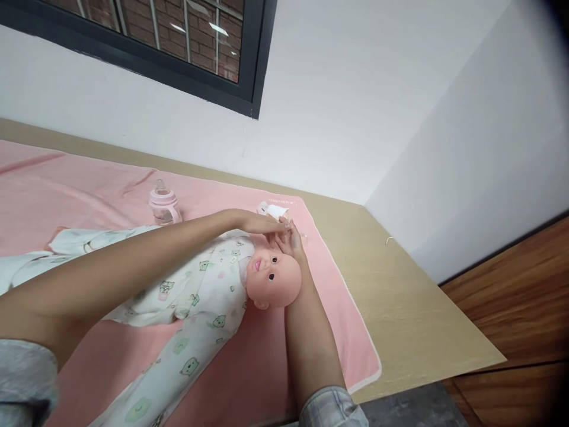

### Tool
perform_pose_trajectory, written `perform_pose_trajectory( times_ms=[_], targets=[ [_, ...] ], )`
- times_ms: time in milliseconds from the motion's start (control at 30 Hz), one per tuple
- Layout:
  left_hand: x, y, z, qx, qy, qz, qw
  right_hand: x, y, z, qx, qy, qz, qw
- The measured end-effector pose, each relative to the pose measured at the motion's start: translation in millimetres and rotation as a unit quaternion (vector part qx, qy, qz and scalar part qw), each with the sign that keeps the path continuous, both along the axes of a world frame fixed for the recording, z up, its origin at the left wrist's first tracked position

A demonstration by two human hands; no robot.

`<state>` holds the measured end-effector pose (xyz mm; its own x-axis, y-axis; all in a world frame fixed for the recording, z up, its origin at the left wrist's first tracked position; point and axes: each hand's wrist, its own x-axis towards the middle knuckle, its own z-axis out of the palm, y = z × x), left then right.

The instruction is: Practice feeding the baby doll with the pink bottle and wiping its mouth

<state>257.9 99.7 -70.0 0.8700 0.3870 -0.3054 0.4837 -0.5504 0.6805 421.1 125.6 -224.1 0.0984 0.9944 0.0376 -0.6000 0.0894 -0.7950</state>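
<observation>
A baby doll (274, 279) lies on its back on a pink mat (267, 350), dressed in a white suit (208, 279) printed with small green animals. My left arm reaches across its body, and my left hand (261, 225) is at the far side of the head. From the near side, my right arm passes beyond the top of the head, its forearm close against it. There my right hand (291, 238) meets the left, fingertips together. Both hands look closed; anything small between the fingers is hidden. Just behind them lies a partly covered white and clear item (274, 210).
A pink-lidded baby bottle (163, 204) with a handle stands on the mat beyond my left forearm. The mat covers part of a tan table (355, 255), whose corner juts out at right. Behind are a white wall (320, 118) and a dark-framed window (255, 65); wooden panels (515, 296) stand at right.
</observation>
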Motion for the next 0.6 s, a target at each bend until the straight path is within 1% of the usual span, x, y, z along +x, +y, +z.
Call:
perform_pose_trajectory(
  times_ms=[67,100,133,200,267,333,400,467,600],
  targets=[
    [-13,-7,10.8,0.091,-0.056,0.06,0.992,0,0,1.9,-0.003,0.029,0.022,0.999],
    [-20,-12,15.8,0.131,-0.097,0.094,0.982,0,0,2.9,-0.007,0.041,0.03,0.999],
    [-27,-18,20.3,0.163,-0.145,0.127,0.968,0,0,3.9,-0.01,0.048,0.03,0.998],
    [-41,-32,27.3,0.191,-0.245,0.188,0.932,1,0,5.2,-0.016,0.051,0.026,0.998],
    [-53,-46,31.1,0.184,-0.316,0.233,0.901,2,-1,5.6,-0.017,0.052,0.023,0.998],
    [-63,-56,31.6,0.166,-0.353,0.256,0.885,3,-1,5.5,-0.01,0.052,0.021,0.998],
    [-72,-62,29.3,0.149,-0.366,0.262,0.88,2,-1,5.5,0.001,0.054,0.013,0.998],
    [-78,-64,25.5,0.144,-0.362,0.262,0.883,2,-1,6.0,0.021,0.056,-0.006,0.998],
    [-91,-63,17.4,0.136,-0.337,0.277,0.889,1,-2,9.4,0.042,0.027,-0.033,0.998]
  ],
)
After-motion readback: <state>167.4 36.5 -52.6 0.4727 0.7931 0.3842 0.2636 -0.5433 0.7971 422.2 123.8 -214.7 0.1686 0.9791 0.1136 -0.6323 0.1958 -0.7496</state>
